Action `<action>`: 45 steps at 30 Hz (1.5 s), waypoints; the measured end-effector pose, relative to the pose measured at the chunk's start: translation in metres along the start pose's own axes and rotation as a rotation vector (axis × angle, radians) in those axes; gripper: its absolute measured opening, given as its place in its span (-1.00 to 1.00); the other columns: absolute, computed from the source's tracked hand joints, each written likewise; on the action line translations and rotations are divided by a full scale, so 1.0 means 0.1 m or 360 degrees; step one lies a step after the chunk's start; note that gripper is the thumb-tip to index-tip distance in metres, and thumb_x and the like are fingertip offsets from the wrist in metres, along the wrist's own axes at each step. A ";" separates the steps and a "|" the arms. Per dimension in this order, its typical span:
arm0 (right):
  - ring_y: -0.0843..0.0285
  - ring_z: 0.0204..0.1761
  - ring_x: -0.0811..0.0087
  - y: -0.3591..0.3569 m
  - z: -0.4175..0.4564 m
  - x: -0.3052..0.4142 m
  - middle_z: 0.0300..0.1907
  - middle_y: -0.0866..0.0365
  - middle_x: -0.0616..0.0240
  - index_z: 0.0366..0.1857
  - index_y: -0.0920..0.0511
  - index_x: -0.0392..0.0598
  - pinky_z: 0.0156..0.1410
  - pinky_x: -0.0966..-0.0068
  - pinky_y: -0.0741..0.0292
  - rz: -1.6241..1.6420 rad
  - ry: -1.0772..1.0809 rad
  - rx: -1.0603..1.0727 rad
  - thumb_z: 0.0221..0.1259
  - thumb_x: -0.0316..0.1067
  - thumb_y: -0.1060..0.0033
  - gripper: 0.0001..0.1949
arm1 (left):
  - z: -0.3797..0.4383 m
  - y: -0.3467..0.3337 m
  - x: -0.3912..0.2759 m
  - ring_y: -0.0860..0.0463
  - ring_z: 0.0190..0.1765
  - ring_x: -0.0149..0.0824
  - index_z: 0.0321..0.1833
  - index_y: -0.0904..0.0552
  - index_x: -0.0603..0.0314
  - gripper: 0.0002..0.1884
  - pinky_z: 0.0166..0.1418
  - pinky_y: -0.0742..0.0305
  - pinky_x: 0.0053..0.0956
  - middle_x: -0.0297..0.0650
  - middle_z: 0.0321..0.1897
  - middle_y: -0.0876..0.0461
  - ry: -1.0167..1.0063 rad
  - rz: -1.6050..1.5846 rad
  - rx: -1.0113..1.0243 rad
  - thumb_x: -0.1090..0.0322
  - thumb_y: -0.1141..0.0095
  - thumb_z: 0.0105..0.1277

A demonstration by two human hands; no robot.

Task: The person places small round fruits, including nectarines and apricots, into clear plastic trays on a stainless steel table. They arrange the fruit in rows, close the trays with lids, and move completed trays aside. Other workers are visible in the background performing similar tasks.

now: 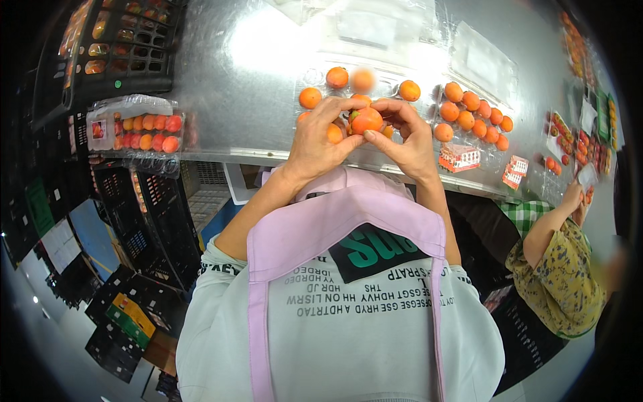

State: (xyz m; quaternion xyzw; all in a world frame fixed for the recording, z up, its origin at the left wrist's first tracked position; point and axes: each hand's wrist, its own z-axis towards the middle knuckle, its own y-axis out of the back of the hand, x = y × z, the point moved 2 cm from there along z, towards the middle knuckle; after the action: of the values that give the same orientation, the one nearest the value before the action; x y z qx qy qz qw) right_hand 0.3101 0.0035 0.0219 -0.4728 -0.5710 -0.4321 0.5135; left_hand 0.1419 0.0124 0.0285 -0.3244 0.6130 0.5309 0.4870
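Note:
Between the fingertips of both my hands is an orange tomato-like fruit (366, 120) with a bit of green at its left side. My left hand (321, 133) holds it from the left, my right hand (406, 133) from the right. Around and beneath my hands, more orange fruits (310, 98) sit in a clear plastic tray (384, 85) on the metal table (216, 90). Some of them are partly hidden by my fingers. To the right, a second clear tray (432, 113) holds rows of the same fruit.
Printed labels (459, 158) lie near the table's front edge. A packed clamshell (145, 106) stands at the left, below a black crate (125, 83) of packed fruit. Clear plastic lids (482, 58) lie at the back. A co-worker (557, 266) works at the right among more fruit packs.

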 end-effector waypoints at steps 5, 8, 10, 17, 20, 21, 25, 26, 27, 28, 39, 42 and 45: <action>-0.56 -0.08 0.49 -0.02 -0.02 -0.03 -0.10 -0.60 0.24 -0.04 -0.51 -0.22 0.02 0.57 -0.50 0.0062 -0.0014 -0.0043 0.03 -0.37 -0.41 -0.60 | -0.02 -0.02 0.05 -0.64 -0.31 -0.30 -0.07 -0.60 0.16 -0.58 -0.27 -0.58 -0.49 -0.19 -0.16 -0.62 -0.0176 -0.0074 -0.0097 0.47 -0.39 -0.06; -0.56 -0.05 0.48 -0.03 -0.03 -0.01 -0.12 -0.61 0.26 -0.05 -0.52 -0.21 0.03 0.55 -0.50 0.0112 -0.0096 -0.0017 0.04 -0.36 -0.41 -0.61 | -0.01 -0.02 0.07 -0.65 -0.29 -0.31 -0.06 -0.59 0.16 -0.57 -0.27 -0.57 -0.49 -0.19 -0.13 -0.61 -0.0293 -0.0019 -0.0104 0.49 -0.39 -0.07; -0.56 -0.07 0.49 0.00 -0.04 0.00 -0.13 -0.60 0.27 -0.06 -0.52 -0.21 0.04 0.56 -0.50 0.0115 -0.0088 -0.0054 0.04 -0.36 -0.41 -0.62 | 0.02 -0.07 0.08 -0.64 -0.30 -0.35 -0.04 -0.57 0.17 -0.55 -0.28 -0.55 -0.50 -0.20 -0.12 -0.61 -0.0219 -0.0056 -0.0077 0.51 -0.39 -0.06; -0.54 -0.21 0.57 0.65 -0.25 -0.12 -0.16 -0.62 0.31 -0.10 -0.53 -0.20 -0.04 0.60 -0.49 -0.0031 -0.0043 -0.0523 0.03 -0.38 -0.40 -0.66 | -0.05 -0.03 0.14 -0.50 -0.44 -0.54 0.08 -0.48 0.23 -0.50 -0.21 -0.45 -0.63 -0.28 -0.16 -0.61 0.0177 -0.0210 -0.0041 0.48 -0.35 0.03; -0.52 -0.32 0.60 1.12 -0.54 -0.11 -0.29 -0.65 0.35 -0.15 -0.57 -0.19 -0.15 0.61 -0.49 -0.0507 -0.0175 -0.0920 0.01 -0.35 -0.41 -0.68 | -0.05 -0.03 0.23 -0.51 -0.44 -0.57 0.05 -0.52 0.22 -0.56 -0.23 -0.44 -0.63 -0.26 -0.19 -0.60 0.0206 -0.0209 -0.0043 0.49 -0.32 0.07; -0.52 -0.33 0.59 1.21 -0.61 -0.10 -0.32 -0.65 0.35 -0.18 -0.59 -0.18 -0.17 0.60 -0.49 -0.0634 -0.0191 -0.1040 0.00 -0.32 -0.43 -0.69 | -0.04 -0.04 0.21 -0.51 -0.44 -0.57 0.03 -0.53 0.23 -0.58 -0.24 -0.44 -0.64 -0.26 -0.20 -0.60 0.0206 -0.0204 -0.0029 0.49 -0.31 0.08; -0.55 -0.39 0.50 1.31 -0.78 -0.06 -0.43 -0.63 0.31 -0.28 -0.62 -0.16 -0.25 0.51 -0.48 -0.1237 -0.0494 -0.1172 -0.06 -0.17 -0.45 -0.67 | -0.03 -0.08 0.18 -0.51 -0.46 -0.56 -0.02 -0.56 0.23 -0.65 -0.27 -0.43 -0.64 -0.27 -0.24 -0.61 0.0216 -0.0228 0.0016 0.50 -0.29 0.10; -0.55 -0.41 0.47 1.29 -0.80 -0.12 -0.46 -0.62 0.29 -0.30 -0.62 -0.15 -0.27 0.48 -0.48 -0.1360 -0.0482 -0.1174 -0.07 -0.14 -0.44 -0.66 | -0.03 -0.10 0.18 -0.51 -0.47 -0.56 -0.03 -0.57 0.23 -0.66 -0.27 -0.43 -0.63 -0.27 -0.25 -0.61 0.0221 -0.0246 0.0027 0.50 -0.28 0.10; -0.56 -0.42 0.43 1.27 -0.81 -0.18 -0.48 -0.61 0.28 -0.32 -0.63 -0.15 -0.28 0.46 -0.48 -0.1481 -0.0470 -0.1174 -0.08 -0.10 -0.44 -0.65 | -0.03 -0.10 0.18 -0.50 -0.47 -0.56 -0.03 -0.57 0.23 -0.66 -0.27 -0.43 -0.64 -0.27 -0.26 -0.61 0.0226 -0.0214 0.0047 0.50 -0.27 0.11; -0.57 -0.44 0.34 1.25 -0.81 -0.24 -0.47 -0.61 0.25 -0.34 -0.62 -0.14 -0.29 0.39 -0.49 -0.1559 -0.0466 -0.1192 -0.08 -0.07 -0.42 -0.64 | -0.03 -0.09 0.16 -0.50 -0.47 -0.56 -0.03 -0.57 0.22 -0.67 -0.27 -0.42 -0.64 -0.27 -0.26 -0.61 0.0231 -0.0181 0.0067 0.50 -0.27 0.11; -0.60 -0.34 0.27 1.19 -0.74 -0.41 -0.32 -0.65 0.19 -0.26 -0.59 -0.15 -0.23 0.34 -0.49 -0.1667 -0.0504 -0.1208 -0.05 -0.04 -0.42 -0.59 | -0.04 -0.03 0.19 -0.53 -0.39 -0.59 -0.02 -0.56 0.25 -0.70 -0.18 -0.45 -0.67 -0.30 -0.27 -0.59 0.0274 -0.0125 0.0080 0.51 -0.23 0.17; -0.57 -0.32 0.30 1.21 -0.71 -0.30 -0.29 -0.64 0.22 -0.21 -0.58 -0.15 -0.21 0.38 -0.48 -0.1553 -0.0517 -0.1194 -0.04 -0.05 -0.42 -0.58 | -0.06 -0.03 0.20 -0.53 -0.39 -0.59 -0.01 -0.55 0.26 -0.70 -0.19 -0.45 -0.67 -0.30 -0.26 -0.59 0.0282 -0.0151 0.0044 0.51 -0.20 0.19; -0.53 -0.34 0.33 1.17 -0.62 -0.20 -0.30 -0.63 0.26 -0.20 -0.59 -0.14 -0.21 0.42 -0.47 -0.1446 -0.0318 -0.1215 -0.03 -0.12 -0.43 -0.62 | -0.05 -0.01 0.23 -0.53 -0.39 -0.57 -0.01 -0.55 0.28 -0.71 -0.18 -0.46 -0.64 -0.27 -0.24 -0.60 0.0353 -0.0256 -0.0049 0.53 -0.16 0.19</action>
State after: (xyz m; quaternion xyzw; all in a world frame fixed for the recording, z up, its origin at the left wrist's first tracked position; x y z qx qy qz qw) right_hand 0.4367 -0.0381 0.0089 -0.3706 -0.5659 -0.7364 0.0152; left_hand 0.1341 0.0101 0.0068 -0.4367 0.6268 0.4603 0.4521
